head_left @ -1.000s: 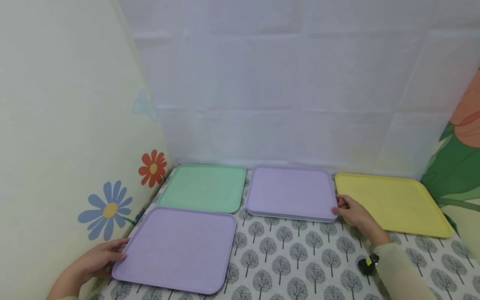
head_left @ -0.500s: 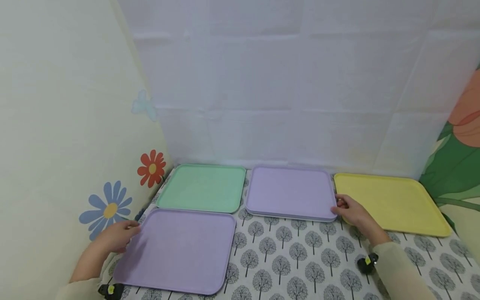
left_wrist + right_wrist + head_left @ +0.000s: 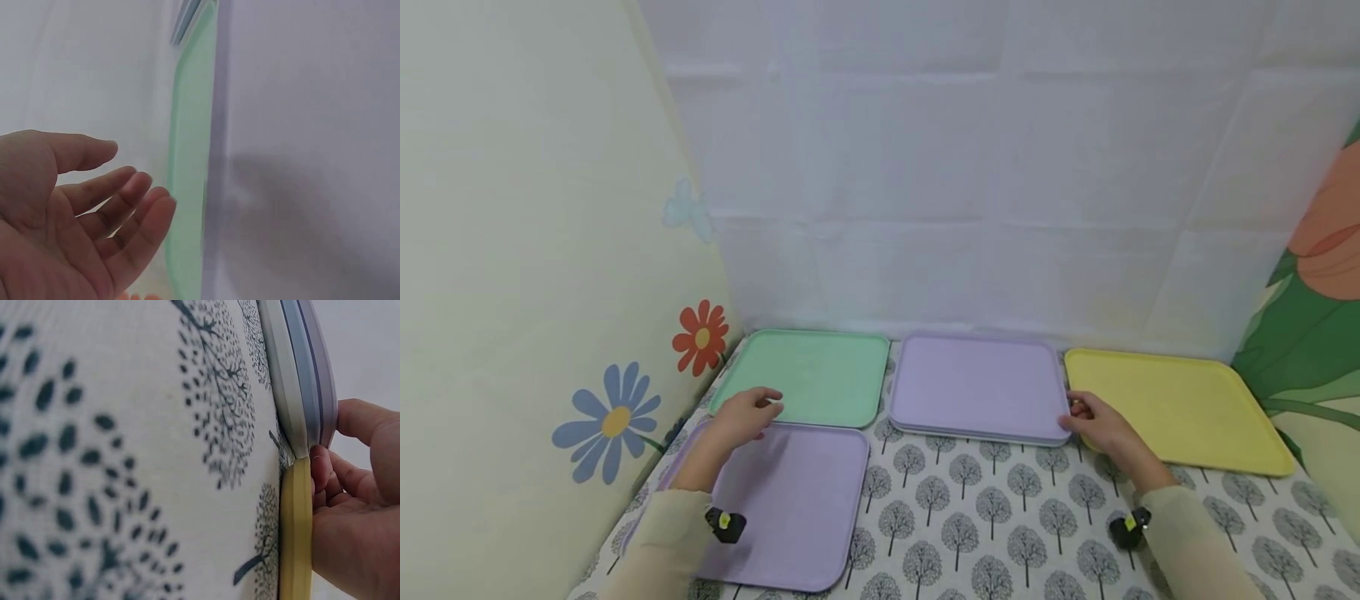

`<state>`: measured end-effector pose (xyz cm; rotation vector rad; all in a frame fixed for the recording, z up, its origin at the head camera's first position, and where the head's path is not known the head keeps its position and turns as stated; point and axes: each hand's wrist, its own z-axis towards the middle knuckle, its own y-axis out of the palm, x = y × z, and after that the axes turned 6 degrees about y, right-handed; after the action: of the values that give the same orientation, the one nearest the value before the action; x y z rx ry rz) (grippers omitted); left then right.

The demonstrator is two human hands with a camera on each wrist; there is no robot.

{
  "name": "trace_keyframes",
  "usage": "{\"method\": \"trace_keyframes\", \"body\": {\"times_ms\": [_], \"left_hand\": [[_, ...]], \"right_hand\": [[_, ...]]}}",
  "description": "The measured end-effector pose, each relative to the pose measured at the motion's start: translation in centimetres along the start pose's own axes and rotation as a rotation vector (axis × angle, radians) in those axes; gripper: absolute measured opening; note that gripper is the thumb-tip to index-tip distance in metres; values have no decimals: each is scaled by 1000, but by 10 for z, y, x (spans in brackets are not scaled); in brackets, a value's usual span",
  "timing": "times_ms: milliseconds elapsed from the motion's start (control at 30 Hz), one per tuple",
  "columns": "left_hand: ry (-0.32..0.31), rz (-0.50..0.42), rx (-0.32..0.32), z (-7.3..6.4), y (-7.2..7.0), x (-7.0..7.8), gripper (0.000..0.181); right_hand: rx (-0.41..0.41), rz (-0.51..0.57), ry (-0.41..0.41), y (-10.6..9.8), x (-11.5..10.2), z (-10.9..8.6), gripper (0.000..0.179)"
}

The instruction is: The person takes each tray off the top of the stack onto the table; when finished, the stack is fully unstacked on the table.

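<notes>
My left hand (image 3: 741,419) is in the air over the near-left purple tray (image 3: 805,508), fingers loosely bent and holding nothing. It overlaps the front edge of a green tray (image 3: 827,375) in the head view, and its shadow falls on the purple one. Across the table, my right hand (image 3: 1101,427) pinches the right edge of the purple tray (image 3: 981,387) that tops the middle stack. The right wrist view shows the thumb on its rim and the fingertips at its underside. Below it in the stack lie a blue tray (image 3: 298,356) and a white tray (image 3: 281,369).
A yellow tray (image 3: 1180,408) lies to the right of the stack, beneath my right hand. The tree-print tablecloth (image 3: 962,517) covers the table. A white sheet (image 3: 925,167) hangs behind, and a flower-painted wall (image 3: 550,250) borders the left side.
My left hand has let go of the near purple tray's left edge and moved up and right over that tray. My right hand stays at the stack.
</notes>
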<state>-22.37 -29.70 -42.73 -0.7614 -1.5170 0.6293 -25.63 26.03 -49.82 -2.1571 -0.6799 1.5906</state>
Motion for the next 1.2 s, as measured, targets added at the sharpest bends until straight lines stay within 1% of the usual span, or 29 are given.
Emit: {"method": "trace_keyframes", "body": {"times_ms": [100, 167, 333, 433, 600, 833, 967, 1100, 1200], "left_hand": [[26, -28, 22, 13, 14, 13, 40], [26, -51, 32, 22, 22, 20, 39], [40, -138, 17, 39, 41, 32, 41], [62, -174, 1, 46, 50, 39, 41], [78, -219, -10, 56, 65, 51, 42], [82, -236, -12, 71, 85, 68, 40], [94, -244, -19, 79, 97, 73, 40], [111, -257, -32, 88, 109, 74, 39], [116, -247, -42, 92, 115, 75, 38]], "right_hand": [[-2, 0, 7, -1, 0, 0, 67], [-2, -2, 11, -1, 0, -1, 67], [19, -10, 20, -1, -2, -3, 67], [30, -7, 22, -1, -3, -4, 65], [36, -11, 19, -2, -4, -6, 64], [37, -11, 9, -4, -2, -7, 64], [38, -11, 9, -4, -2, -8, 64], [36, -9, 13, -4, -1, -8, 64], [28, -1, 10, -4, 0, -7, 64]]}}
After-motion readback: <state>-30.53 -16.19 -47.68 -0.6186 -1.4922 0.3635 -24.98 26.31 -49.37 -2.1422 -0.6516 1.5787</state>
